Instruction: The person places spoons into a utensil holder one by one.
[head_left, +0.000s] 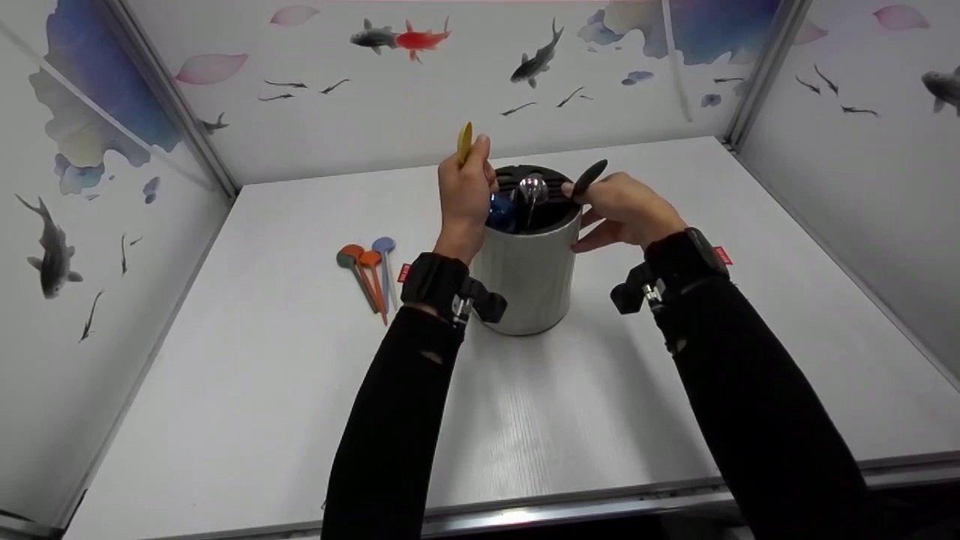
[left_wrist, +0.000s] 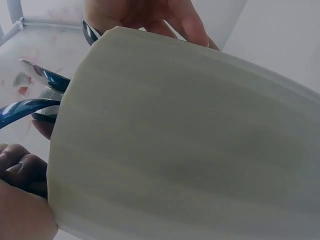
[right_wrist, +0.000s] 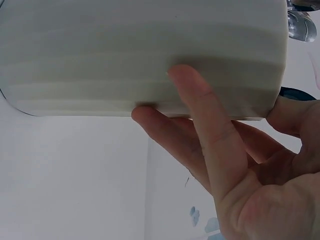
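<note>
A pale round utensil holder (head_left: 527, 277) with a black slotted top stands on the table between both hands. My left hand (head_left: 463, 195) is at its left rim, fingers curled round a yellow spoon (head_left: 465, 142) that pokes up above the fist. On the right, my right hand (head_left: 626, 206) grips the holder's wall: thumb at the rim beside a black spoon (head_left: 590, 177), fingers (right_wrist: 200, 107) against the outside. A shiny metal utensil (head_left: 533, 189) and a blue one (head_left: 501, 212) stick out of the top. The left wrist view shows curved blue utensils (left_wrist: 30, 107) above the rim.
Left of the holder lies a fan of small coloured spoons (head_left: 371, 262), orange, green and blue. White panels (head_left: 450, 90) printed with fish close in the back and sides. A metal rail (head_left: 540, 514) runs along the table's front edge.
</note>
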